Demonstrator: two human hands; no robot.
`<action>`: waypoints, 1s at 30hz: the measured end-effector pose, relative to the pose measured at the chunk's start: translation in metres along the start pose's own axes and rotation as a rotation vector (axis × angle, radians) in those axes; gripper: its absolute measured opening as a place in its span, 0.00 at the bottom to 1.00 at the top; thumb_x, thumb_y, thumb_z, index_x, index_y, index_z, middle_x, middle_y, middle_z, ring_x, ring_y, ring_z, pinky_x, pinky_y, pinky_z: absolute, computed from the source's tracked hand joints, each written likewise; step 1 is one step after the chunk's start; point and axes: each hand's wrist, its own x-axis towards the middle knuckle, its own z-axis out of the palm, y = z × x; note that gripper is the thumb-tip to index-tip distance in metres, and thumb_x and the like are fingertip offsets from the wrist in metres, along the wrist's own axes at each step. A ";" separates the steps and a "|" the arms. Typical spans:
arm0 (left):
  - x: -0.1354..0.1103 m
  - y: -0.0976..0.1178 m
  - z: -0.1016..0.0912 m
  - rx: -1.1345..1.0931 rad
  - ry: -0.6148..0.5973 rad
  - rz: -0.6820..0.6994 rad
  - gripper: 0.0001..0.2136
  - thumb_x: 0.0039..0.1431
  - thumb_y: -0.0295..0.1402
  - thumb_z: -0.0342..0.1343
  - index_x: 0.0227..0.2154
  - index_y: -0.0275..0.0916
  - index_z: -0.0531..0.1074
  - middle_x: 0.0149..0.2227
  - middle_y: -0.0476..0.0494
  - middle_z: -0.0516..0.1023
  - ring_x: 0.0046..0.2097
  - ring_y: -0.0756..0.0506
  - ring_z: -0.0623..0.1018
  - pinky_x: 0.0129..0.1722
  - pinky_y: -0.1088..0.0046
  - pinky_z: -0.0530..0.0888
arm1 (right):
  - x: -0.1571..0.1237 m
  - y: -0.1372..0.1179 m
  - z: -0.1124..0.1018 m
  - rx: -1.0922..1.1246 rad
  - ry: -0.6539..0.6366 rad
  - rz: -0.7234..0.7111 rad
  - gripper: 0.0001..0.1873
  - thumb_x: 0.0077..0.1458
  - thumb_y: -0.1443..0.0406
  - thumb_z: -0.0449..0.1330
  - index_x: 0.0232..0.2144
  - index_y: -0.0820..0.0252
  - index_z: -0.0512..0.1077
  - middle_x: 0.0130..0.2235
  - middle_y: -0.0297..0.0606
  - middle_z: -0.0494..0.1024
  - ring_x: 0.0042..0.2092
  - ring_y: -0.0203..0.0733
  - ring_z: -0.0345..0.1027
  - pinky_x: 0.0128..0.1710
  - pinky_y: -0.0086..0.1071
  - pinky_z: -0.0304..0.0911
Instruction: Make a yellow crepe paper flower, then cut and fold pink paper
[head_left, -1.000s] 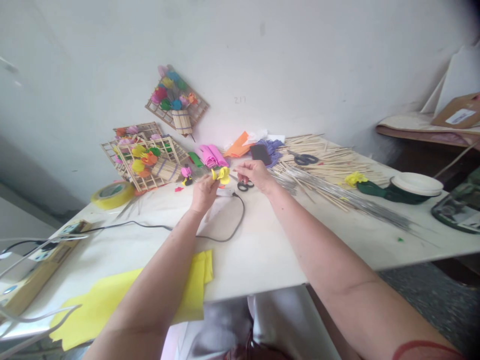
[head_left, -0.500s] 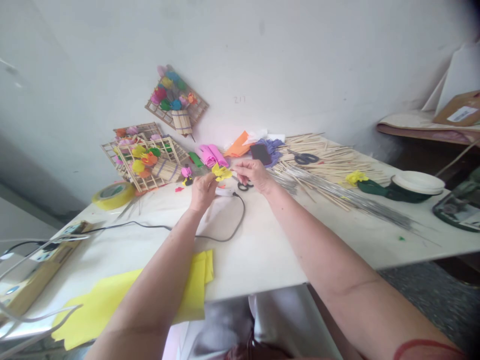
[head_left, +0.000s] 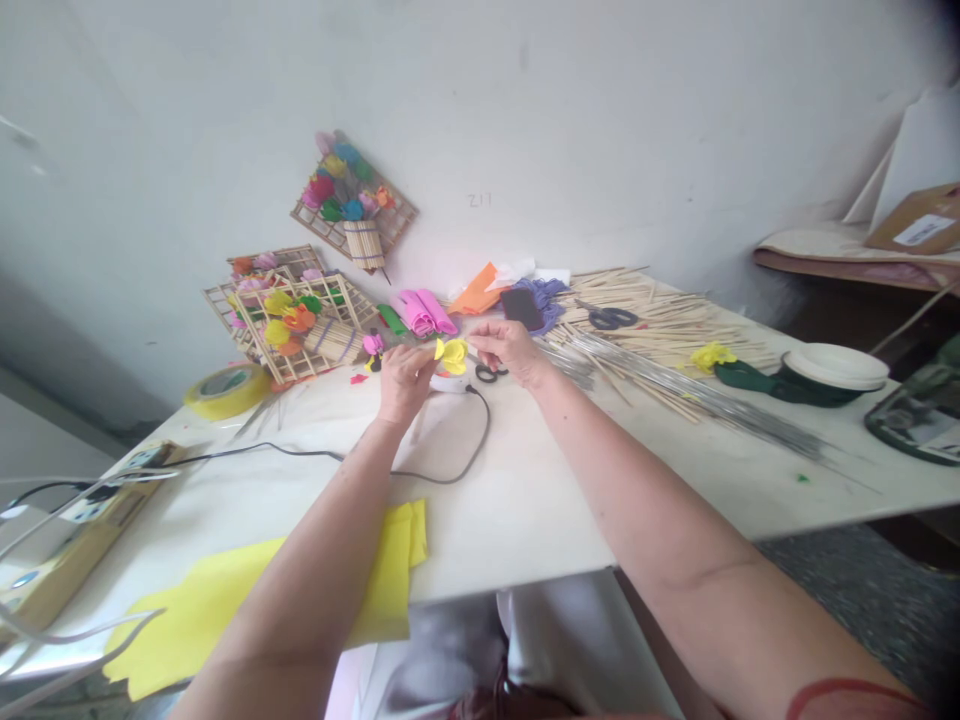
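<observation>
My left hand (head_left: 407,378) is closed, pinching a small yellow craft flower (head_left: 453,356) by its left side above the table. The flower's petals face right, and its base is hidden by my fingers. Just right of the petals, my right hand (head_left: 511,352) has thumb and fingertips drawn together; anything between them is too small to make out. Below the flower lies a white device (head_left: 448,384) with a dark cord. Close under my right hand are the dark handles of a pair of scissors (head_left: 491,373).
Yellow sheets (head_left: 217,590) lie at the front left near a power strip (head_left: 112,520). Yellow tape (head_left: 227,390) and flower-filled stick frames (head_left: 300,320) stand at the left. Wooden sticks (head_left: 667,310), grey wires (head_left: 690,395) and black scissors (head_left: 611,317) spread over the right.
The yellow flower has turned in my left hand, and its petals show a rounder shape slightly to the right. My right hand stays almost in place beside it.
</observation>
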 end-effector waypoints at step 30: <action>-0.001 0.001 -0.005 -0.319 -0.213 0.042 0.09 0.52 0.30 0.46 0.29 0.36 0.72 0.28 0.44 0.73 0.33 0.47 0.68 0.36 0.70 0.66 | -0.002 -0.008 -0.008 -0.418 -0.302 -0.039 0.13 0.44 0.60 0.58 0.26 0.66 0.75 0.15 0.30 0.68 0.17 0.27 0.53 0.17 0.23 0.49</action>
